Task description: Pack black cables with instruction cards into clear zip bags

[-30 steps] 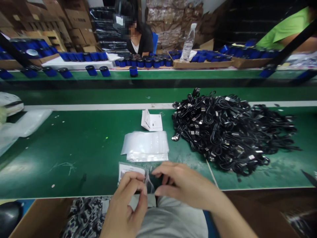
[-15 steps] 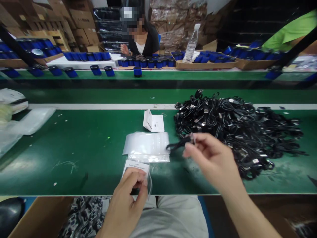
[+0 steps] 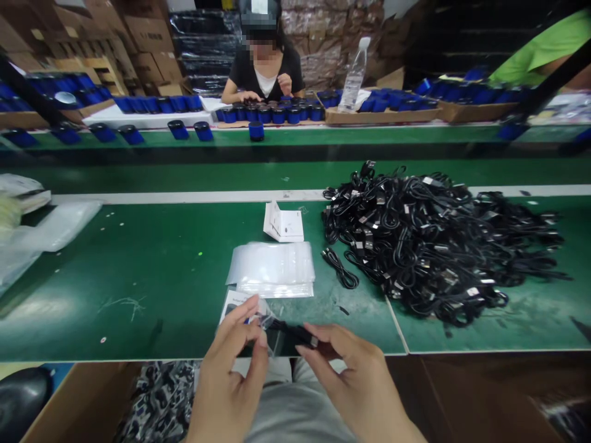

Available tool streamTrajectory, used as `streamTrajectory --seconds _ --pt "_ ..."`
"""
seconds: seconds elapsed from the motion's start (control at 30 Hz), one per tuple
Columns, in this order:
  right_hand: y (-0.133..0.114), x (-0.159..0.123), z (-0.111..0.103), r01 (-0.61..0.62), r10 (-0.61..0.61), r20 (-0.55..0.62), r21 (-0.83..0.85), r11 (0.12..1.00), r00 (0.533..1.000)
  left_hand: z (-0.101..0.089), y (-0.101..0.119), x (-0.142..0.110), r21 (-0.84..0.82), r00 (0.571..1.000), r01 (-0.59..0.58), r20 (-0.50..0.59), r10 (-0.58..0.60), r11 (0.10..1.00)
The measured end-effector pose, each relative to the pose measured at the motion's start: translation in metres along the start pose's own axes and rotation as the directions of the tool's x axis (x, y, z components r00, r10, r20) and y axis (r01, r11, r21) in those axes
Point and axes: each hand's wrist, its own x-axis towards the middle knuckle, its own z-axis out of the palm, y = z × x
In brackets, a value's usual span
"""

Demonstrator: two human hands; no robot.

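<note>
My left hand (image 3: 240, 351) is closed on a clear plastic bag (image 3: 266, 318) at the near edge of the green table. A white printed leaflet (image 3: 231, 301) shows behind those fingers; whether it lies inside the bag I cannot tell. Between thumb and fingers, my right hand (image 3: 344, 363) pinches a black USB cable (image 3: 295, 332) by its plug end. The cable's far end meets the mouth of the bag. Just beyond lies a stack of clear zip bags (image 3: 272, 264), with a folded white leaflet (image 3: 285, 226) behind it.
A large heap of black cables (image 3: 429, 240) covers the right side, with one loose cable (image 3: 340, 268) beside it. Plastic packaging (image 3: 69, 224) lies at left. Across the table, a co-worker (image 3: 265, 74) sits behind blue cylinders (image 3: 277, 115) and a bottle (image 3: 354, 77). Below is a box of wrapped parts (image 3: 159, 400).
My right hand has moved left and nearer, bringing the cable to the bag in my left hand. A single cable now shows beside the heap. The co-worker's hands have come down to the cylinders.
</note>
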Motion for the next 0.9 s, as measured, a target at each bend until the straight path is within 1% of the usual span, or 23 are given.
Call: streamTrajectory --seconds 0.1,0.13,0.17,0.2,0.27,0.3,0.33,0.37,0.43,0.47,0.5,0.53,0.57,0.6,0.63,0.67,0.7,0.73,0.77,0.8,0.83,0.9 --pt "-0.005 0.001 0.014 -0.141 0.141 0.010 0.047 0.989 0.990 -0.002 0.004 -0.004 0.080 0.988 -0.153 0.000 0.153 0.985" --pt "-0.007 0.002 0.016 -0.173 0.170 0.036 0.071 0.982 0.985 -0.003 0.004 -0.005 0.107 0.979 -0.201 0.001 0.202 0.974" --pt "-0.009 0.004 0.018 -0.177 0.171 0.067 0.091 0.980 0.983 -0.004 0.004 -0.006 0.126 0.972 -0.232 -0.006 0.234 0.965" --pt "-0.011 0.005 0.018 -0.160 0.149 0.104 0.101 0.982 0.983 -0.004 0.003 -0.007 0.138 0.969 -0.243 -0.018 0.248 0.960" --pt "-0.012 0.007 0.019 -0.078 0.063 0.164 0.087 0.993 0.985 -0.004 0.003 -0.009 0.150 0.966 -0.250 -0.026 0.256 0.957" --pt "-0.011 0.007 0.020 -0.037 0.026 0.161 0.070 0.997 0.987 -0.002 0.004 -0.010 0.153 0.963 -0.263 -0.017 0.269 0.952" --pt "-0.010 0.008 0.021 -0.011 0.004 0.127 0.049 0.999 0.992 0.000 0.005 -0.011 0.155 0.958 -0.283 -0.005 0.287 0.946" --pt "-0.008 0.009 0.023 -0.017 0.015 0.074 0.028 0.999 0.997 0.002 0.007 -0.013 0.157 0.952 -0.304 0.004 0.307 0.940" --pt "-0.005 0.012 0.027 -0.117 0.117 -0.014 0.023 0.993 0.993 0.006 0.010 -0.015 0.161 0.938 -0.342 0.004 0.346 0.926" --pt "-0.004 0.014 0.027 -0.187 0.187 -0.006 0.045 0.981 0.982 0.006 0.012 -0.015 0.169 0.934 -0.353 0.003 0.357 0.920" --pt "-0.003 0.017 0.027 -0.245 0.242 0.053 0.069 0.967 0.969 0.005 0.014 -0.014 0.187 0.931 -0.361 0.008 0.366 0.914" --pt "-0.004 0.020 0.024 -0.277 0.263 0.145 0.084 0.957 0.954 0.003 0.015 -0.012 0.211 0.930 -0.362 0.024 0.366 0.908" --pt "-0.005 0.023 0.021 -0.275 0.247 0.242 0.087 0.958 0.938 -0.002 0.015 -0.009 0.233 0.937 -0.347 0.043 0.347 0.908" --pt "-0.008 0.027 0.016 -0.238 0.199 0.327 0.081 0.968 0.924 -0.007 0.016 -0.005 0.249 0.952 -0.307 0.059 0.302 0.919" --pt "-0.010 0.029 0.011 -0.184 0.143 0.388 0.069 0.981 0.910 -0.013 0.016 0.001 0.251 0.970 -0.241 0.077 0.229 0.937" --pt "-0.013 0.032 0.007 -0.128 0.092 0.425 0.059 0.990 0.900 -0.019 0.016 0.007 0.234 0.987 -0.145 0.102 0.124 0.961" --pt "-0.015 0.033 0.004 -0.088 0.054 0.440 0.057 0.995 0.896 -0.024 0.016 0.013 0.202 0.989 -0.031 0.149 0.000 0.979" --pt "-0.017 0.034 0.001 -0.078 0.040 0.440 0.069 0.995 0.897 -0.028 0.016 0.019 0.158 0.969 0.083 0.220 -0.117 0.984" --pt "-0.018 0.033 0.000 -0.103 0.051 0.430 0.097 0.990 0.901 -0.030 0.017 0.023 0.110 0.937 0.181 0.284 -0.206 0.977" --pt "-0.019 0.032 -0.001 -0.156 0.086 0.411 0.138 0.978 0.907 -0.031 0.017 0.027 0.058 0.910 0.253 0.324 -0.258 0.966" --pt "-0.018 0.030 -0.001 -0.220 0.136 0.386 0.181 0.959 0.912 -0.030 0.018 0.029 0.004 0.900 0.297 0.332 -0.282 0.955" --pt "-0.016 0.026 0.000 -0.312 0.221 0.348 0.231 0.922 0.911 -0.025 0.019 0.028 -0.097 0.922 0.322 0.258 -0.289 0.942"
